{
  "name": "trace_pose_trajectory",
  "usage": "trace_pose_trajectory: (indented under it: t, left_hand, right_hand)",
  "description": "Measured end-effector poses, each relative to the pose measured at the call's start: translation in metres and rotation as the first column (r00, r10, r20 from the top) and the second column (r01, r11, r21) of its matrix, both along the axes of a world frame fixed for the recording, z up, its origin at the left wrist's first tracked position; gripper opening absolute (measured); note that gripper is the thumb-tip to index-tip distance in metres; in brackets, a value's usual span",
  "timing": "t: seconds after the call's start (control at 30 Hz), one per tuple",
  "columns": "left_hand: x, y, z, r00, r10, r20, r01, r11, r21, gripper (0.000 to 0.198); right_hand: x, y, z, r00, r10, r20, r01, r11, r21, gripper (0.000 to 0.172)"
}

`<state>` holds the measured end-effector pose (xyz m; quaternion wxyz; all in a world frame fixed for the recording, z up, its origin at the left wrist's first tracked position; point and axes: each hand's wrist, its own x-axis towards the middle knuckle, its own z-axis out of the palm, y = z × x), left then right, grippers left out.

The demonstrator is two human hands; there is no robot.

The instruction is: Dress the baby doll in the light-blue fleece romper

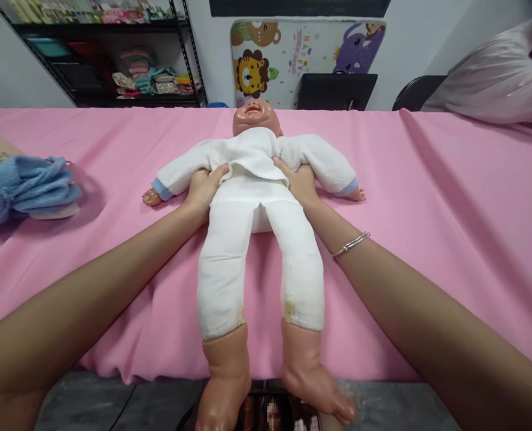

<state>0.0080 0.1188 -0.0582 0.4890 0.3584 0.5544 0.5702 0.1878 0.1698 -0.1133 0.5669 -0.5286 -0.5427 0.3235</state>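
— Where's the doll (257, 197)?

— Flat on its back on the pink table cover (427, 197), head to the far side, legs toward the camera. Its bare feet (313, 389) hang past the near edge, and one is cut off by the bottom of the frame.

— And the left hand (205, 188)?

— At the doll's waist, just under the hem of the white top (252, 152). The thumb lies over the front and the other fingers curl round the body, clamped on it. The fingertips themselves are out of sight.

— The right hand (299, 182)?

— On the opposite side of the waist. Only the thumb and the back of the hand show. The fingers run under the doll's sleeve, so I cannot tell whether they are closed or spread. A bracelet (350, 243) sits on that wrist.

— The white trousers (257, 251)?

— They are on both legs down to the ankles. The waistband is probably tucked beneath the hem, because it is hidden.

— What else is around?

— A heap of blue cloth (23, 188) lies to the left, well apart from the doll, on something pale that barely peeks out. At the far right, another person's pale sleeve (494, 78) rests on the cover, and the rest of that person is out of frame. Behind the table stands a shelf (113, 54) whose contents are too small to name. An animal-print mat (301, 54) is partly blocked by the doll's head.
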Motion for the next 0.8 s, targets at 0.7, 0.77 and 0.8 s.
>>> trace_pose_trajectory:
  t: [0.7, 0.77, 0.8]
  left_hand:
    - [-0.003, 0.003, -0.003, 0.984, -0.014, -0.179, 0.030, 0.996, 0.088, 0.018]
    - [-0.005, 0.005, -0.005, 0.980, -0.001, -0.198, 0.020, 0.995, 0.093, 0.016]
    - [-0.007, 0.006, -0.007, 0.980, 0.005, -0.197, 0.015, 0.995, 0.098, 0.014]
  right_hand:
    - [0.002, -0.016, 0.006, 0.949, -0.255, 0.185, 0.269, 0.962, -0.056, 0.048]
    - [0.002, -0.019, 0.005, 0.942, -0.258, 0.214, 0.275, 0.960, -0.053, 0.046]
    - [0.002, -0.020, 0.005, 0.940, -0.255, 0.226, 0.273, 0.960, -0.052, 0.045]
